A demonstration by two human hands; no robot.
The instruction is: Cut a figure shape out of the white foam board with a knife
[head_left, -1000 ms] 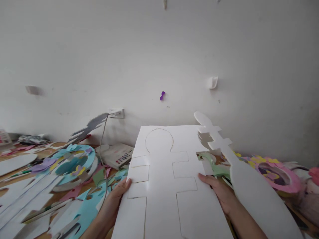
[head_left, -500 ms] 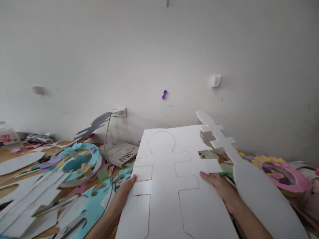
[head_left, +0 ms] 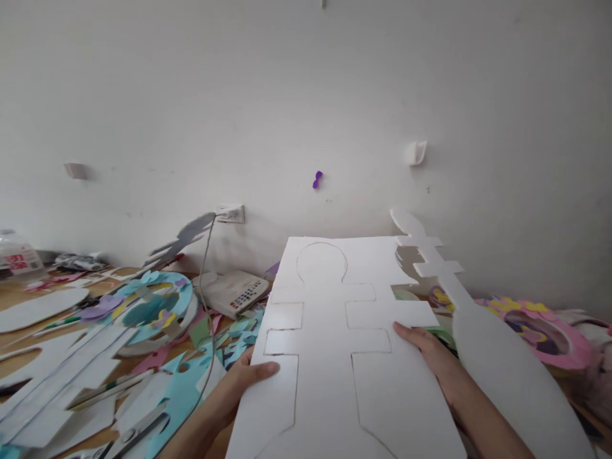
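A large white foam board [head_left: 325, 382] with a pencilled outline, round at the top with stepped tabs below, is held up in front of me. My left hand [head_left: 251, 376] grips its left edge, thumb on the front face and fingers hidden behind. On the right edge my right hand [head_left: 421, 347] holds it the same way, below a cut-out notch. Close to the right forearm stands a cut white foam shape [head_left: 497, 357] with tabs along its narrow upper part; whether it touches the arm I cannot tell.
Scissors [head_left: 136, 433], a blue ring decoration [head_left: 184, 299] and cut white pieces [head_left: 57, 382] cover the left of the table. A cable [head_left: 205, 280] runs from the wall socket [head_left: 231, 213]. A calculator-like device [head_left: 234, 292] lies behind; a pink ring [head_left: 568, 347] is at right.
The board has shifted slightly right. My left hand now sits lower on its edge, with the thumb further over the front. The white shape at right has also moved a little right.
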